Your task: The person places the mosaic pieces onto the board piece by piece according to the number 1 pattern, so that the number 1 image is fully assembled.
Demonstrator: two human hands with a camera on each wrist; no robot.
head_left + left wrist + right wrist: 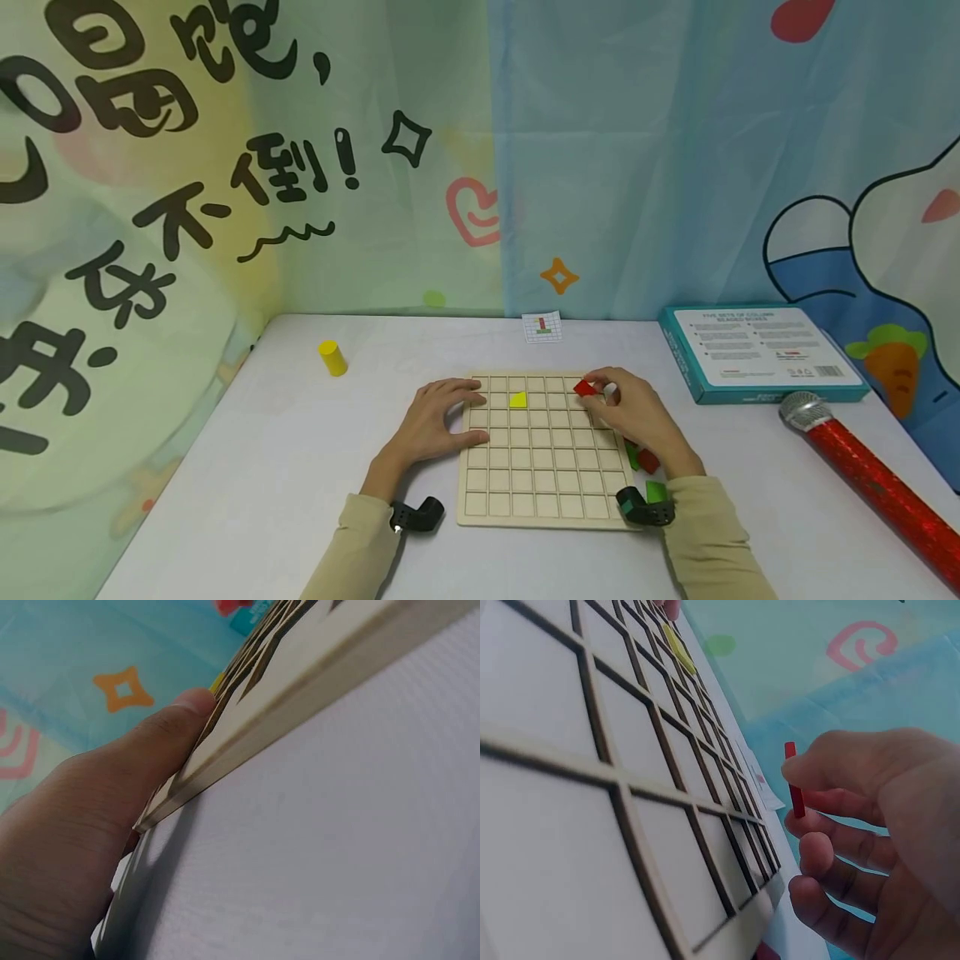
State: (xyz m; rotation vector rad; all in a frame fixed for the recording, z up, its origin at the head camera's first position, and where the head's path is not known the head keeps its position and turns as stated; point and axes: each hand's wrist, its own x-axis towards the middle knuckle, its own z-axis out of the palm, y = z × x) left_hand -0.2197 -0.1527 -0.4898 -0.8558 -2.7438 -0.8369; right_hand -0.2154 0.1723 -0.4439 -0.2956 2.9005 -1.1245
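Note:
A square wooden grid board (pixel 543 527) lies on the table. My left hand (pixel 437 421) rests at its left edge, with thumb and fingertips apart on the rim; the left wrist view shows the thumb (pixel 161 731) on top. My right hand (pixel 633 417) pinches a small red tile (pixel 585 388) between thumb and fingers, above the board's far right corner. In the right wrist view the red tile (pixel 795 780) appears edge-on, held off the grid. One yellow tile (pixel 518 400) sits in a cell of the upper left part.
Beside the board's right edge lie green tiles (pixel 656 492) and a dark red tile (pixel 648 461), partly hidden by my right arm. A pattern card (pixel 542 327) is behind the board. A yellow cylinder (pixel 333 358) stands left; a teal box (pixel 765 354) and red microphone (pixel 877 492) lie right.

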